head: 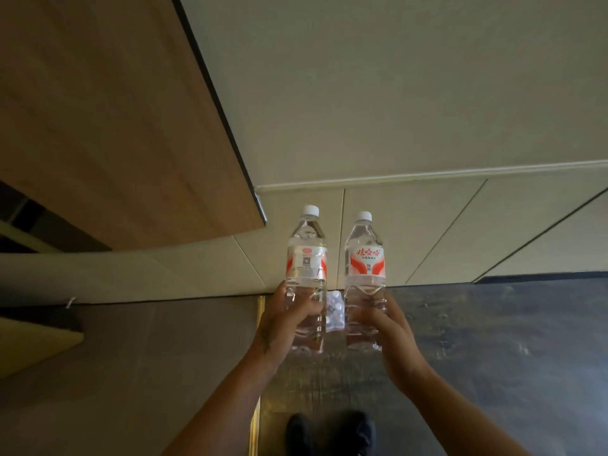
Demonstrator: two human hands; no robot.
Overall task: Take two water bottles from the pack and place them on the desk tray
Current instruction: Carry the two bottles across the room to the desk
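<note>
While both bottles were held upright above the floor, the pick from the pack looked done and the carry to the tray was the step in hand. The left hand had its grip closed round the lower body of the left bottle, and the right hand was wrapped likewise round the right bottle, the two side by side and just apart. Between them, farther off and low, something pale and blurred was perhaps the pack. No tray showed, so the next move called for turning toward the wooden tabletop at left and finding it. Each white-capped bottle wore a white label with red swooshes; the right one read "娃哈哈" in red, while the left showed a QR code.
</note>
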